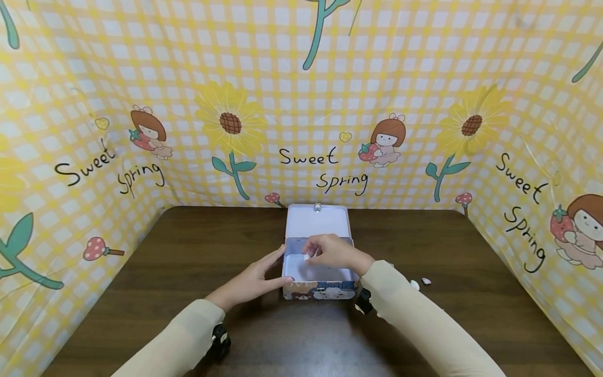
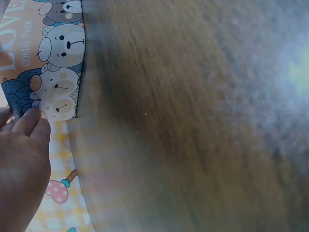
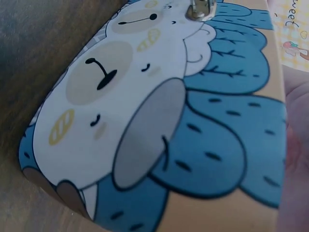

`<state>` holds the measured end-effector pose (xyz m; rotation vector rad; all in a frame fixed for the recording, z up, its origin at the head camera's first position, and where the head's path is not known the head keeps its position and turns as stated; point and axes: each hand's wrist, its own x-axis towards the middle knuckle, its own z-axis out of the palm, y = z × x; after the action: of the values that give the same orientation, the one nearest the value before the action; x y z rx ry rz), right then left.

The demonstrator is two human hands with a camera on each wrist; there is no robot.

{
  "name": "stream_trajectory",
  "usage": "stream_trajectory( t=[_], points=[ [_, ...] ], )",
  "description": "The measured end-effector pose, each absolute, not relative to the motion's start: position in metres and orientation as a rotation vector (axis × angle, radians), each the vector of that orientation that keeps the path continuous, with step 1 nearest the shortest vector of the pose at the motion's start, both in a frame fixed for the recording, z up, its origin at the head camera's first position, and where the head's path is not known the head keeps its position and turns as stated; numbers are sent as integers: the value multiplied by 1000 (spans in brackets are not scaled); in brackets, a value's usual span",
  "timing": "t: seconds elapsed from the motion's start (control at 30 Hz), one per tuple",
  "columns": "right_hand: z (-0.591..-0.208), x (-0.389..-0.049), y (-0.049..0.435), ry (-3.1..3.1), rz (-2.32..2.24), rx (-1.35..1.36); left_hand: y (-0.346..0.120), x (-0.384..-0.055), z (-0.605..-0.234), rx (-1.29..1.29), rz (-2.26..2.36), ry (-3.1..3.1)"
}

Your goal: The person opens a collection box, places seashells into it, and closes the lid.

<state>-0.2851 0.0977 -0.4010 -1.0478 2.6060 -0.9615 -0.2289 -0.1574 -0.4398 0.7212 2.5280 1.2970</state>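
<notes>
A tin box with cartoon bears on its outside stands on the table, its lid raised at the back. My left hand rests against the box's left side, fingers fairly straight, the thumb at the front left corner. In the left wrist view, the fingertips touch the printed side. My right hand is over the open box and pinches a small white shell-like piece between thumb and fingers. The right wrist view shows mostly the box's printed bears and the metal clasp, with the hand mostly hidden behind.
Two small white shell-like pieces lie on the brown wooden table to the right of the box, beside the right sleeve. A yellow checked cloth hangs behind the table and along both sides.
</notes>
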Motion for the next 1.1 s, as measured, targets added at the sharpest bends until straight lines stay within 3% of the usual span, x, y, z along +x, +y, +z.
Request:
stream_trajectory(
  t=[1.1],
  points=[
    [-396, -284, 105, 2616, -964, -1016, -157, -229, -440, 733, 1306, 2525]
  ],
)
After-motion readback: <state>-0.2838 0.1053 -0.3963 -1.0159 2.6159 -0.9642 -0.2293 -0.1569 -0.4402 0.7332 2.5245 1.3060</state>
